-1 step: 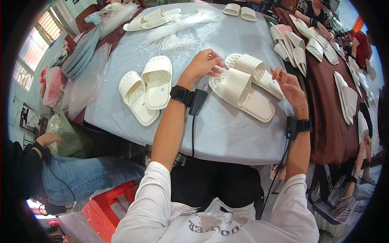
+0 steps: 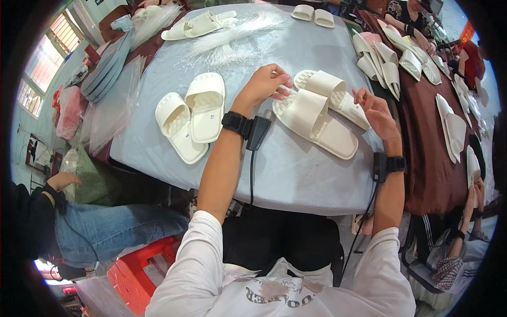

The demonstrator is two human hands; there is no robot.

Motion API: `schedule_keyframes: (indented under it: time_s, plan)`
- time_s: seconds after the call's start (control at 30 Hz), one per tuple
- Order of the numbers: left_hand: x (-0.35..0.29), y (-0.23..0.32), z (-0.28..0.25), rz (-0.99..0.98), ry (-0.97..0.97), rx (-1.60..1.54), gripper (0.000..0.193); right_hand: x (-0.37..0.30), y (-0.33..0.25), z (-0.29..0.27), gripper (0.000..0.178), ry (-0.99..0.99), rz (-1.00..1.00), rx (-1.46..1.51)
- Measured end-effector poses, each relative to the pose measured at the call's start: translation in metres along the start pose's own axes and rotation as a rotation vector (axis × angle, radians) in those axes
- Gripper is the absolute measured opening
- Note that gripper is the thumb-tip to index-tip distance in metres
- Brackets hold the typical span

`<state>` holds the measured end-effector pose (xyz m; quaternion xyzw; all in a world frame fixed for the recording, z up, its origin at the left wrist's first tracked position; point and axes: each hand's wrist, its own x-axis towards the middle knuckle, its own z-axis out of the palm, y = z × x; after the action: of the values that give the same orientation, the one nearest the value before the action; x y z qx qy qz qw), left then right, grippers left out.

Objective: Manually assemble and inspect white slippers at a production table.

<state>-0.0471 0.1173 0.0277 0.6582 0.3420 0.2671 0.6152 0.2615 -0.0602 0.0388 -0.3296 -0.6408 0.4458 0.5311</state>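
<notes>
A pair of cream slippers lies before me: the near slipper (image 2: 332, 134) slants toward the lower right, partly covering the far slipper (image 2: 330, 87). My left hand (image 2: 265, 84) is at their left ends, fingers curled in a loose pinch; whatever is in it is too fine to make out. At the right end of the far slipper, my right hand (image 2: 376, 112) is raised with thumb and fingers drawn together, and its content cannot be made out either. Left of my left forearm sits another pair, an upper slipper (image 2: 207, 127) overlapping a lower slipper (image 2: 185, 145).
Thin clear plastic strands (image 2: 227, 45) are heaped across the blue-grey covered table (image 2: 237, 185). More slippers (image 2: 312, 16) lie at its far side. A brown-covered table (image 2: 422, 142) with several slippers stands at right. Co-workers sit on both sides; a red stool (image 2: 132, 274) is lower left.
</notes>
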Motion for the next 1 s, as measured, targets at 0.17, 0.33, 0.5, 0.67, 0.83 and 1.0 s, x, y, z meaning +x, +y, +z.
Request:
schedule_keyframes:
  time_s: [0.17,0.33,0.5,0.67,0.83,1.0]
  plan:
    - [-0.006,0.01,-0.007,0.013,-0.032,0.048,0.027,0.005,-0.008,0.032,0.022,0.051,0.137,-0.363]
    - [-0.007,0.015,-0.02,0.025,-0.082,0.12,0.024,0.017,0.001,0.052,0.018,0.018,0.062,-0.644]
    - [-0.012,0.018,-0.022,0.007,-0.128,0.259,0.024,0.021,0.012,0.066,0.018,0.133,0.014,-0.833]
    - [-0.013,0.016,-0.025,0.052,-0.176,0.262,0.021,0.023,0.013,0.072,0.018,0.177,0.009,-0.869]
    - [-0.011,0.013,-0.025,0.204,-0.206,0.442,0.016,0.022,0.015,0.072,0.019,0.189,0.016,-0.889]
    - [-0.005,0.005,-0.025,0.414,-0.198,0.471,0.014,0.023,0.016,0.073,0.017,0.182,0.015,-0.899]
